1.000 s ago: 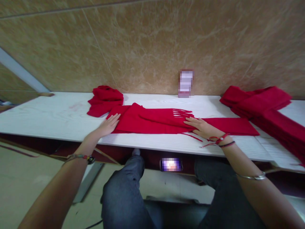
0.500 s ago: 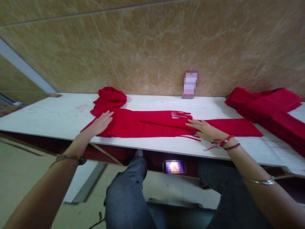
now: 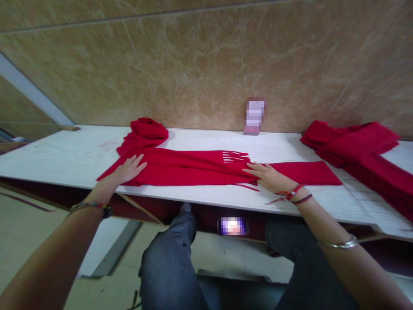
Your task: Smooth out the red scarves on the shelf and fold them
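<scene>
A red scarf (image 3: 190,168) lies flat along the white table (image 3: 206,196), with fringes at its right part and a crease along its middle. A bunched part (image 3: 148,132) of red cloth rises behind its left end. My left hand (image 3: 130,168) rests on the scarf's left part, palm down with fingers spread. My right hand (image 3: 269,176) lies flat by the fringed end, its fingers spread over the cloth. To its right, a smooth red strip (image 3: 305,172) extends along the table.
More red scarves (image 3: 364,150) lie piled at the table's right side. A small card-like object (image 3: 254,115), blurred out, leans against the tiled wall (image 3: 206,69). Below the table edge is a lit phone (image 3: 232,226), also blurred, near my legs (image 3: 176,267).
Both hands and the scarf appear shifted slightly left, the scarf's left corner more than the table. The hands still lie flat on the cloth. The view has also moved a little.
</scene>
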The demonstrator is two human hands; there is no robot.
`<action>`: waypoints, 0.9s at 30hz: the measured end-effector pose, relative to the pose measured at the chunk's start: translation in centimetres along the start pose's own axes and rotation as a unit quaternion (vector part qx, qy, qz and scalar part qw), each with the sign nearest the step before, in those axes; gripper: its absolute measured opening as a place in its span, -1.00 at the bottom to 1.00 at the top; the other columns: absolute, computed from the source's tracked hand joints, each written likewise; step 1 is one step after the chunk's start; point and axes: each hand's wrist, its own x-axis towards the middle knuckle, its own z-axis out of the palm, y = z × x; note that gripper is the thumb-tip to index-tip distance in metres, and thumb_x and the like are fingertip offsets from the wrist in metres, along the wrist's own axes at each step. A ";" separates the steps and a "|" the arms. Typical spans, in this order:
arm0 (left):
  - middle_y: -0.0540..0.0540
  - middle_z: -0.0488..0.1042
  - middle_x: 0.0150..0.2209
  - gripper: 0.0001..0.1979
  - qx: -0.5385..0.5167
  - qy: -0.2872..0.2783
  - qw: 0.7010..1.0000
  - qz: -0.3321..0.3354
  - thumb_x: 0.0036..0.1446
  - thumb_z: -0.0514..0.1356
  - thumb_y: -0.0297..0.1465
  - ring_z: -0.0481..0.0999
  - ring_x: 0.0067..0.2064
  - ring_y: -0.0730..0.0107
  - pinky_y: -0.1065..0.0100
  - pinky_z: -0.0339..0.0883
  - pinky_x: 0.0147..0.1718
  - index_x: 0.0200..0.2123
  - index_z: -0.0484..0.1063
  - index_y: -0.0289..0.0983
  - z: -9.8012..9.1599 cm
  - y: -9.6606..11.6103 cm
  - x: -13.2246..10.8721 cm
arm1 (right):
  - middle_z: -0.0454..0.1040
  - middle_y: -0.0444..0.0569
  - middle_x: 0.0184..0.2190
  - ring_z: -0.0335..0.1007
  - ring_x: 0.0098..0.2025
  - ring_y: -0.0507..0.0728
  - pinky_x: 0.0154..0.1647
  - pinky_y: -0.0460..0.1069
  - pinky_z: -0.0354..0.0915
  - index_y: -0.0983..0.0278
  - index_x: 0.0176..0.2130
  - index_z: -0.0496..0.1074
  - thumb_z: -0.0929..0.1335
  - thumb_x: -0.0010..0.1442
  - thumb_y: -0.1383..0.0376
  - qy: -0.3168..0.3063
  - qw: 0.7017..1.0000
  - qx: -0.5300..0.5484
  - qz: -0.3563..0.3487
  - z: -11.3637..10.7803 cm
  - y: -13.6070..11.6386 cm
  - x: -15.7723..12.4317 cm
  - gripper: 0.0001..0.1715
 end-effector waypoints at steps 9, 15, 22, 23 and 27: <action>-0.14 0.22 0.18 -0.50 0.085 -0.031 0.954 0.285 0.09 0.03 -0.30 0.10 0.23 0.17 0.19 -0.08 0.17 0.12 0.22 -0.26 -3.9 11.7 3.1 | 0.21 0.09 0.18 0.07 0.22 0.25 0.14 0.29 0.09 0.22 0.17 0.21 0.18 0.24 0.20 0.028 0.999 0.037 0.016 -1.2 1.3 -1.3 -0.49; -0.10 0.43 -0.20 -0.84 0.087 -0.079 0.934 0.336 -0.03 0.05 -0.42 0.42 -0.17 0.34 0.42 0.24 -0.12 -0.39 0.41 -0.28 -4.3 12.4 4.0 | 0.25 0.11 0.16 0.13 0.20 0.21 0.13 0.20 0.16 0.26 0.12 0.29 0.16 0.25 0.24 0.027 0.999 0.038 0.007 -0.3 2.1 -2.0 -0.53; -0.09 0.44 -0.21 -0.73 0.095 -0.059 0.945 0.307 0.04 0.02 -0.42 0.42 -0.19 0.33 0.37 0.27 -0.15 -0.16 0.35 -0.28 -6.2 12.2 2.2 | 0.37 0.02 0.07 0.24 0.13 0.15 0.10 0.13 0.25 0.24 0.06 0.35 0.11 0.20 0.44 0.086 0.995 0.057 0.011 -0.3 2.0 -2.1 -0.50; -0.09 0.44 -0.19 -0.74 0.099 -0.038 0.945 0.308 0.06 0.02 -0.42 0.41 -0.14 0.32 0.36 0.25 -0.10 -0.16 0.36 -0.27 -6.4 12.1 1.7 | 0.38 0.01 0.07 0.24 0.13 0.13 0.10 0.11 0.24 0.23 0.07 0.33 0.10 0.21 0.45 0.108 0.992 0.063 0.019 -0.4 1.9 -2.1 -0.49; -0.13 0.41 -0.23 -0.78 0.112 0.005 0.948 0.297 0.10 -0.01 -0.44 0.41 -0.14 0.28 0.31 0.27 -0.09 -0.26 0.40 -0.28 -5.9 11.5 -1.3 | 0.33 -0.01 0.11 0.18 0.17 0.14 0.12 0.14 0.22 0.21 0.10 0.30 0.09 0.22 0.43 0.134 0.989 0.064 0.024 -0.3 1.8 -2.6 -0.48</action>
